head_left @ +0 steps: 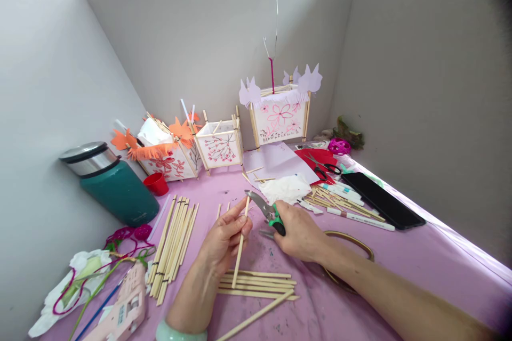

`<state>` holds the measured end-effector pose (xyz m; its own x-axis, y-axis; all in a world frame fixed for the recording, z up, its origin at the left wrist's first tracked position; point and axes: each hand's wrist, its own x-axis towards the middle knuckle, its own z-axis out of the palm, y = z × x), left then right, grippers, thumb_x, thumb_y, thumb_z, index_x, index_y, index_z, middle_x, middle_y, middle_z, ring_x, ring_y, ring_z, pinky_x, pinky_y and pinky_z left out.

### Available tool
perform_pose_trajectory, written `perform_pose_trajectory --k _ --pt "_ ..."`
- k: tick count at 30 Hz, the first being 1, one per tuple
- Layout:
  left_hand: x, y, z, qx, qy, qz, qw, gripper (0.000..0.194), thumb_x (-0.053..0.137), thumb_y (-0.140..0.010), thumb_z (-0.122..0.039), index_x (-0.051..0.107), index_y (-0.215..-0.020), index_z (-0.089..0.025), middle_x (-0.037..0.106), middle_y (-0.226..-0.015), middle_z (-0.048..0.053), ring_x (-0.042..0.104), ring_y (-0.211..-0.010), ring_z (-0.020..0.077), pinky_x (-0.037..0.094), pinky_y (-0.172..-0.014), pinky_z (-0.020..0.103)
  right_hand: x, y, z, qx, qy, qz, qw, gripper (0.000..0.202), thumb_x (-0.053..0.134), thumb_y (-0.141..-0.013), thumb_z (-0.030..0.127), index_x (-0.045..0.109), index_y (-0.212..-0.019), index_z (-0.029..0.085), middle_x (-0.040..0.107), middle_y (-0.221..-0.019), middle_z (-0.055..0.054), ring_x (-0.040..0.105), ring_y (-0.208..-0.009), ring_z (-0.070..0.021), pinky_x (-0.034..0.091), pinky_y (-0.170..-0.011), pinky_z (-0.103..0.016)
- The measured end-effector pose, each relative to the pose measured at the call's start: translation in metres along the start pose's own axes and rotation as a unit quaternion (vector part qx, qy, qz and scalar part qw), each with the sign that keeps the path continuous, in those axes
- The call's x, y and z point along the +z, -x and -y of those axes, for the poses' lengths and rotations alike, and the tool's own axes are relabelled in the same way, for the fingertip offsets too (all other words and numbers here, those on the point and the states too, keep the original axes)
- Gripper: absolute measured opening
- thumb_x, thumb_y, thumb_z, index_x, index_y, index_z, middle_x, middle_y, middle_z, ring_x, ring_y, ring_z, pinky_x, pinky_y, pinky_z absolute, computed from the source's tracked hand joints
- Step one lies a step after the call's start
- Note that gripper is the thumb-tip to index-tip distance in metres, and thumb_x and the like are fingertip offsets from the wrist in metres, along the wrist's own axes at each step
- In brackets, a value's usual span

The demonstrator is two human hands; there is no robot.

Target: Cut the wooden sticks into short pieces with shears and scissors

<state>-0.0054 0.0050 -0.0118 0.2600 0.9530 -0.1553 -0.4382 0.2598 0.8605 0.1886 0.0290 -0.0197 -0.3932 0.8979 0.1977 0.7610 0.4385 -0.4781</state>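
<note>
My left hand (229,232) pinches a thin wooden stick (240,253), held nearly upright above the table. In my right hand (298,229) is a pair of pruning shears (267,208) with green and black handles. Their blades reach the stick's upper end; whether they touch it I cannot tell. Below my left hand several wooden sticks (264,282) lie side by side, with one stick (256,314) slanting across in front. Left of that hand rests a group of longer sticks (176,240) with dark bands.
A teal bottle (120,192), a pink glue gun (126,303) and purple yarn (128,237) sit at left. Paper lanterns (280,120) stand at the back. Scissors (320,168), a black phone (382,200), markers (360,218) and a round hoop (370,248) lie at right.
</note>
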Motion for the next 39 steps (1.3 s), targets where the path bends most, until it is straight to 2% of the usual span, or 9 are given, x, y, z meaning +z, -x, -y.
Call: perform_pose_trajectory --k 4,9,13,27,34,39 --pt "0.002 0.001 -0.003 -0.001 0.014 0.003 1.000 0.054 0.067 -0.077 -0.019 0.054 -0.130 -0.018 0.048 -0.060 -0.006 0.016 -0.038 0.0006 0.017 -0.035 0.014 0.001 -0.002 -0.001 -0.004 -0.011 0.003 1.000 0.017 0.058 -0.074 0.020 0.046 -0.087 0.021 0.060 -0.081 -0.003 0.054 -0.074 -0.0177 0.032 -0.063 -0.026" --pt "0.003 -0.001 -0.003 -0.002 0.020 -0.017 1.000 0.057 0.067 -0.077 -0.017 0.051 -0.131 -0.016 0.048 -0.059 -0.006 0.017 -0.036 0.0009 0.018 -0.034 0.013 0.002 -0.002 -0.001 -0.032 -0.013 -0.028 0.999 0.026 0.060 -0.071 0.022 0.047 -0.094 0.021 0.058 -0.097 -0.006 0.052 -0.090 -0.0205 0.036 -0.077 -0.029" --pt "0.003 -0.002 -0.002 0.000 0.016 -0.012 1.000 0.056 0.065 -0.078 -0.018 0.050 -0.132 -0.016 0.049 -0.059 -0.006 0.017 -0.036 0.0012 0.019 -0.033 0.013 0.004 0.000 -0.002 -0.032 -0.001 -0.038 0.999 0.032 0.061 -0.070 0.024 0.047 -0.098 0.020 0.057 -0.100 -0.007 0.051 -0.093 -0.0220 0.037 -0.081 -0.032" --pt "0.003 0.001 -0.003 -0.008 0.007 0.001 1.000 0.055 0.069 -0.076 -0.021 0.055 -0.130 -0.019 0.046 -0.058 -0.007 0.016 -0.038 0.0010 0.016 -0.035 0.014 0.002 -0.002 -0.003 -0.015 0.000 -0.008 1.000 0.018 0.056 -0.073 0.018 0.046 -0.088 0.021 0.060 -0.082 -0.003 0.054 -0.073 -0.0177 0.032 -0.064 -0.026" --pt "0.007 -0.001 -0.002 -0.002 -0.057 -0.068 0.996 0.071 0.070 -0.073 -0.027 0.044 -0.138 -0.014 0.050 -0.059 -0.007 0.017 -0.036 0.0016 0.014 -0.033 0.016 0.003 -0.001 -0.003 -0.036 0.011 -0.028 0.999 0.030 0.059 -0.070 0.023 0.048 -0.098 0.019 0.058 -0.098 -0.007 0.052 -0.092 -0.0220 0.036 -0.078 -0.030" --pt "0.011 -0.001 0.000 0.005 -0.084 -0.095 0.992 0.077 0.072 -0.072 -0.030 0.042 -0.140 -0.014 0.050 -0.059 -0.006 0.019 -0.037 0.0016 0.011 -0.034 0.016 0.002 0.000 0.000 -0.024 0.027 -0.019 0.999 0.028 0.059 -0.069 0.024 0.046 -0.094 0.019 0.058 -0.095 -0.008 0.053 -0.089 -0.0223 0.037 -0.076 -0.030"
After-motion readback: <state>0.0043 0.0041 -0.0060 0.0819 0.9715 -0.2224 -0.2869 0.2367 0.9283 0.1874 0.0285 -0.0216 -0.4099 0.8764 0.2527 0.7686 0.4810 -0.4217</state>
